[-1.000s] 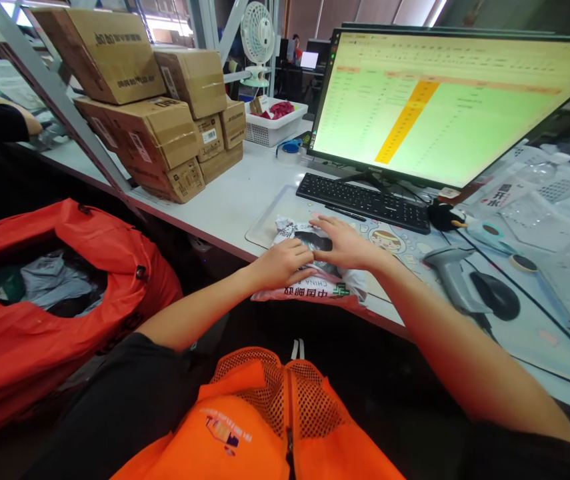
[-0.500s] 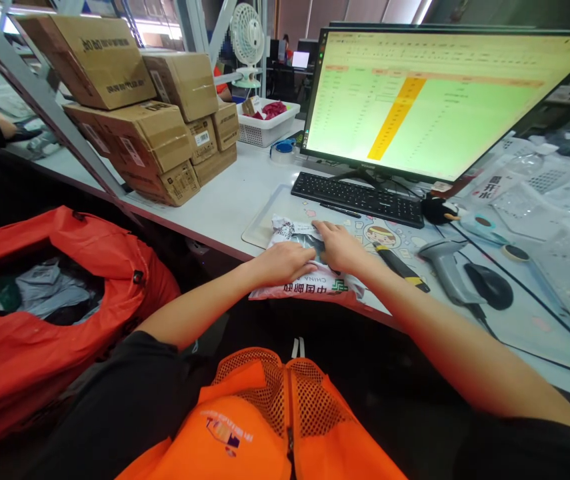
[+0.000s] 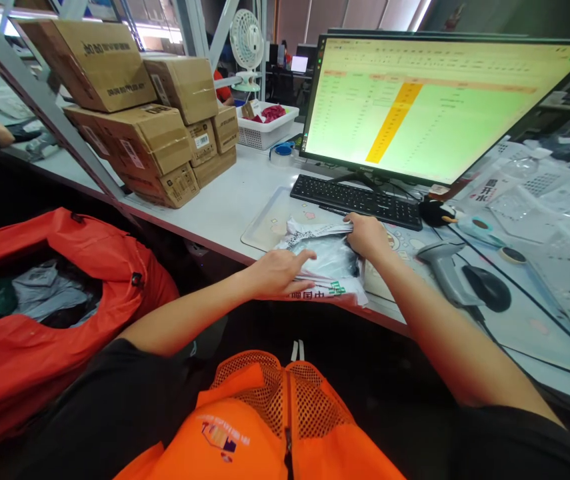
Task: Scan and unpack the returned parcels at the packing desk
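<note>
A white plastic mailing bag (image 3: 332,285) with green and dark print lies at the desk's front edge. Its upper side gapes, and a clear-wrapped item (image 3: 327,255) shows inside; what the wrap holds is unclear. My right hand (image 3: 369,237) is closed on the bag's upper right edge, pulling the film up. At the lower left of the bag rests my left hand (image 3: 279,272), thumb and fingers apart, touching the film without gripping it.
Beyond the bag are a keyboard (image 3: 355,199) and monitor (image 3: 429,107). To the right sit a barcode scanner (image 3: 445,270), a black mouse (image 3: 487,287) and clear plastic bags (image 3: 559,233). Cardboard boxes (image 3: 139,133) are stacked left, above a red sack (image 3: 129,247) of parcels.
My right hand has moved right and up with the bag's edge, widening the opening over the wrapped item. My left hand has shifted slightly down and spread its fingers. The yellow cutter is now hidden.
</note>
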A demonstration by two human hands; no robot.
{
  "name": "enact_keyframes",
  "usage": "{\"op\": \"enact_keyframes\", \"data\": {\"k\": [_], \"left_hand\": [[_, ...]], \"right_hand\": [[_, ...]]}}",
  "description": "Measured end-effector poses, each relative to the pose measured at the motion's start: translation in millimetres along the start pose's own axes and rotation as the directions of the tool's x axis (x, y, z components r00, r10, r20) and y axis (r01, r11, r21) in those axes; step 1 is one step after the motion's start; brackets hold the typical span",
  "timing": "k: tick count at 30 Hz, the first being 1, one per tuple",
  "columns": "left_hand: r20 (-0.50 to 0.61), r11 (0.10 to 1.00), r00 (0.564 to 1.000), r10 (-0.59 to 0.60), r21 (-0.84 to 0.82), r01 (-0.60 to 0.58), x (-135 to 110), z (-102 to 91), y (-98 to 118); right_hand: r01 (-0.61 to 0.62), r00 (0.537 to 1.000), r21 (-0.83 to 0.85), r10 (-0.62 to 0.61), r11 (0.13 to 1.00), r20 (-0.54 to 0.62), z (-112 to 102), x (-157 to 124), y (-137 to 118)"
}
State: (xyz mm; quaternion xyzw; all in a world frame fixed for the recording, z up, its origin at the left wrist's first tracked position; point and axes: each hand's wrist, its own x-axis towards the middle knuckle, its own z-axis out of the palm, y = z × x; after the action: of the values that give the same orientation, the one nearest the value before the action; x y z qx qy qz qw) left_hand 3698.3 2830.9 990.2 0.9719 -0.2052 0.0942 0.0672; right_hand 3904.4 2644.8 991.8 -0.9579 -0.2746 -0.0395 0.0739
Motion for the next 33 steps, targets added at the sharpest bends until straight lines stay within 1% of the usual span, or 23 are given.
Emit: {"op": "enact_keyframes", "data": {"k": [1, 3, 5, 7, 9, 10, 13, 15, 17, 18, 20, 22, 23, 25, 27, 29, 31, 32, 33], "left_hand": [[-0.003, 1.000, 1.000, -0.027, 0.005, 0.027, 1, -2.2, -1], [0.001, 0.999, 0.999, -0.042, 0.036, 0.041, 5, -8.2, -1], [-0.001, 0.998, 1.000, 0.005, 0.066, -0.005, 12, -14.7, 0], [-0.039, 0.995, 0.996, 0.082, 0.068, -0.079, 21, -18.8, 3], [-0.086, 0.990, 0.986, 0.140, 0.026, -0.138, 30, -17.9, 4], [-0.092, 0.988, 0.984, 0.153, -0.009, -0.154, 34, -15.3, 3], [-0.030, 0.984, 0.987, 0.158, -0.073, -0.160, 44, -2.0, 0], [-0.006, 0.982, 0.983, 0.184, -0.043, -0.184, 47, 6.5, -3], [-0.035, 0.969, 0.969, 0.246, 0.023, -0.245, 47, 11.0, -6], [-0.063, 0.959, 0.957, 0.282, 0.055, -0.278, 46, 11.6, -8], [-0.136, 0.940, 0.931, 0.338, 0.104, -0.326, 43, 10.5, -9], [-0.220, 0.932, 0.906, 0.362, 0.124, -0.342, 40, 8.4, -10], [-0.261, 0.932, 0.895, 0.362, 0.124, -0.341, 38, 7.5, -11], [-0.336, 0.944, 0.882, 0.330, 0.106, -0.313, 34, 6.1, -13], [-0.376, 0.965, 0.891, 0.254, 0.046, -0.257, 30, 4.7, -14], [-0.389, 0.983, 0.911, 0.139, -0.054, -0.173, 23, 3.0, -13], [-0.394, 0.985, 0.919, 0.021, -0.151, -0.087, 14, 1.1, -8], [-0.389, 0.982, 0.921, -0.015, -0.181, -0.061, 9, 0.1, -5], [-0.375, 0.979, 0.926, -0.026, -0.197, -0.052, 4, -1.0, -2]], "right_hand": [[0.024, 1.000, 0.037, -0.024, 0.999, 0.005, -1, 1, 2], [0.120, 0.993, 0.111, -0.119, 0.987, -0.014, -6, 1, 4], [0.242, 0.970, 0.195, -0.237, 0.950, -0.048, -12, -2, 3], [0.335, 0.941, 0.291, -0.336, 0.896, -0.050, -16, -7, 3], [0.381, 0.913, 0.368, -0.408, 0.848, -0.005, -17, -14, 3], [0.392, 0.898, 0.397, -0.438, 0.830, 0.028, -16, -17, 4], [0.398, 0.863, 0.433, -0.490, 0.809, 0.122, -8, -26, 6], [0.394, 0.862, 0.415, -0.486, 0.820, 0.142, -1, -32, 6], [0.382, 0.880, 0.376, -0.456, 0.844, 0.129, 4, -38, 3], [0.350, 0.906, 0.335, -0.407, 0.875, 0.115, 5, -41, 1], [0.227, 0.965, 0.201, -0.247, 0.953, 0.084, 7, -45, -2], [0.096, 0.994, 0.070, -0.099, 0.993, 0.047, 7, -45, -4], [0.061, 0.998, 0.037, -0.062, 0.997, 0.027, 7, -44, -3], [0.041, 0.999, 0.033, -0.040, 0.999, -0.028, 9, -38, 3], [0.022, 0.995, 0.050, -0.017, 0.998, -0.101, 13, -30, 11], [0.018, 0.989, 0.062, -0.009, 0.998, -0.145, 17, -21, 17], [0.043, 0.987, 0.072, -0.031, 0.996, -0.158, 19, -15, 18], [0.056, 0.987, 0.076, -0.043, 0.996, -0.157, 20, -12, 17], [0.067, 0.987, 0.079, -0.054, 0.995, -0.151, 19, -9, 15]]}}
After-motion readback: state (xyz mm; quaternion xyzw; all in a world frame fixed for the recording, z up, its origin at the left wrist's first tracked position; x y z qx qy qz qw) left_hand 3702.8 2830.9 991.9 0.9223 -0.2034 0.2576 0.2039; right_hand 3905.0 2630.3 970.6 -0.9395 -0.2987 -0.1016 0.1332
